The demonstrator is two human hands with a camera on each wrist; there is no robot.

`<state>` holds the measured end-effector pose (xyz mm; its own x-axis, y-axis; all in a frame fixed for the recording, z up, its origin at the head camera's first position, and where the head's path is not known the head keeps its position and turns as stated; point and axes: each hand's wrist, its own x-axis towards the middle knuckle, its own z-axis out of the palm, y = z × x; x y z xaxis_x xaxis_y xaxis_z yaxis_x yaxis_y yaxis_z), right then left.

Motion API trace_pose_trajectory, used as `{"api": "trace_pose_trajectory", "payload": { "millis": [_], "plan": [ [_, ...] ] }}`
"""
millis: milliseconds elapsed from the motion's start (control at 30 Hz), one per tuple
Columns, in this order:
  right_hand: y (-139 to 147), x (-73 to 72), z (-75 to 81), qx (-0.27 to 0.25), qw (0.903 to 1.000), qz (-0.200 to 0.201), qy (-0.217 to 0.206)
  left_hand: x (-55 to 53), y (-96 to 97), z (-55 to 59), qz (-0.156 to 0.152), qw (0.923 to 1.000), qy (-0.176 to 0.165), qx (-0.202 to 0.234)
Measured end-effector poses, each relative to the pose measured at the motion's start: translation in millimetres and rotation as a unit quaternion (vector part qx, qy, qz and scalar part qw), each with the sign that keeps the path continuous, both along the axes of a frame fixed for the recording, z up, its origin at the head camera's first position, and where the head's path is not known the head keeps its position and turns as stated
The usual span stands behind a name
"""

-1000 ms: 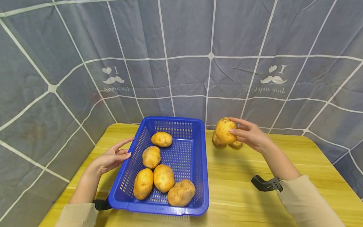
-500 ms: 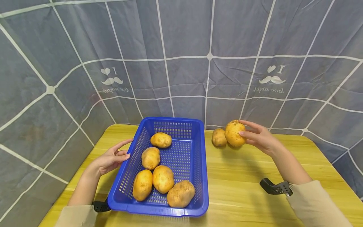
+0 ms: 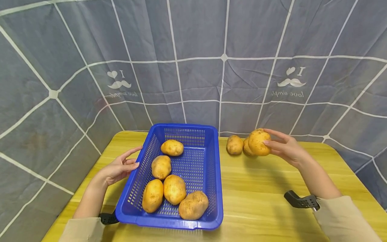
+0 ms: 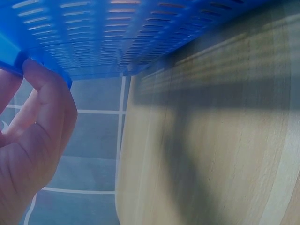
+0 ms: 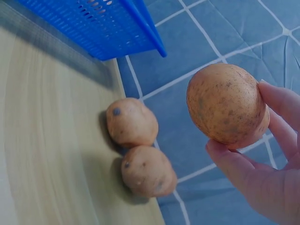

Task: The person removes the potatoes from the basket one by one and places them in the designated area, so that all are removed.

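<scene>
My right hand [image 3: 285,148] holds a potato [image 3: 259,142] between thumb and fingers at the back right. In the right wrist view this potato [image 5: 227,105] is raised off the table. Two more potatoes lie side by side at the table's back edge: one [image 3: 234,145] fully visible, the other [image 3: 247,148] partly hidden behind the held one in the head view. A blue plastic basket [image 3: 169,223] with slotted walls stands left of them, with several potatoes inside, mostly on its left and near side. My left hand [image 3: 119,169] grips the basket's left rim with thumb and fingertips.
The yellow wood-grain table [image 3: 251,201] ends at a grey curtain [image 3: 199,84] with white lines, which hangs behind and on both sides. A black wrist mount [image 3: 302,200] sits on the right sleeve.
My right hand has moved right with the potato, away from the basket. This uncovers the left potato on the table. The left hand and basket stay in place.
</scene>
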<state>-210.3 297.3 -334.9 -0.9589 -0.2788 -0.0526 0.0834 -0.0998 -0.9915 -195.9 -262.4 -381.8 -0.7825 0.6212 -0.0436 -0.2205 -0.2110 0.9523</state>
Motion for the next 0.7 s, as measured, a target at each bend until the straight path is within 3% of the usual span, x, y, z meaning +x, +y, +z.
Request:
{"api": "trace_pose_trajectory", "payload": {
  "millis": [300, 567, 700],
  "plan": [
    [15.3, 3.1, -9.8, -0.022, 0.9996, -0.004, -0.02, -0.3, -2.2, -0.8, 0.001, 1.0, -0.005, -0.004],
    [27.6, 2.3, -19.6, -0.056, 0.9983, 0.014, -0.002, -2.3, -2.4, -1.0, 0.004, 1.0, -0.003, -0.008],
    [32.5, 3.5, -23.6, -0.069, 0.9974, 0.01, -0.013, -2.9, -2.2, -0.7, 0.005, 0.9999, -0.004, -0.01]
  ]
}}
